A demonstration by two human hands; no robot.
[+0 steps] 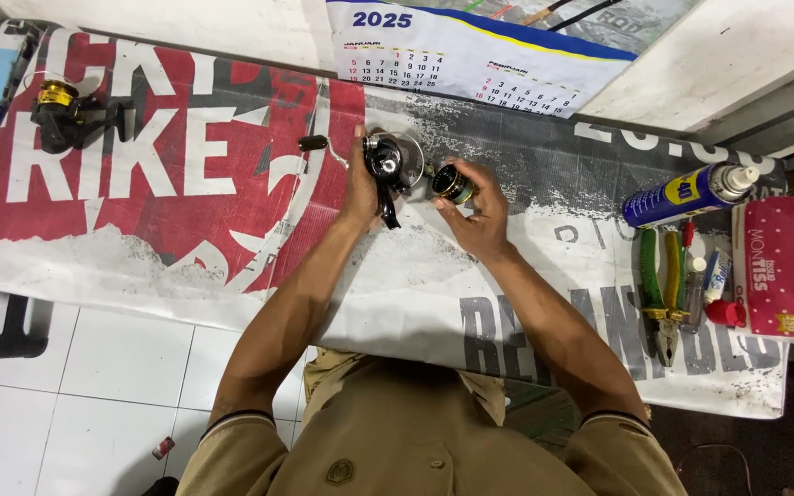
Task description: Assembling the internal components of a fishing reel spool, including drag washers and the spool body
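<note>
Glossy metal reel (388, 163); shiny spool (453, 184); worn matt printed banner (186, 184)

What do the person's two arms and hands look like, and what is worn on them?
Both arms are bare from the short sleeves down. The left hand and the right hand wear no gloves; no ring or watch shows. The shirt is khaki brown, with short sleeves edged in a dark band with a thin pale stripe. It has buttons and a small round badge on the chest.
</note>
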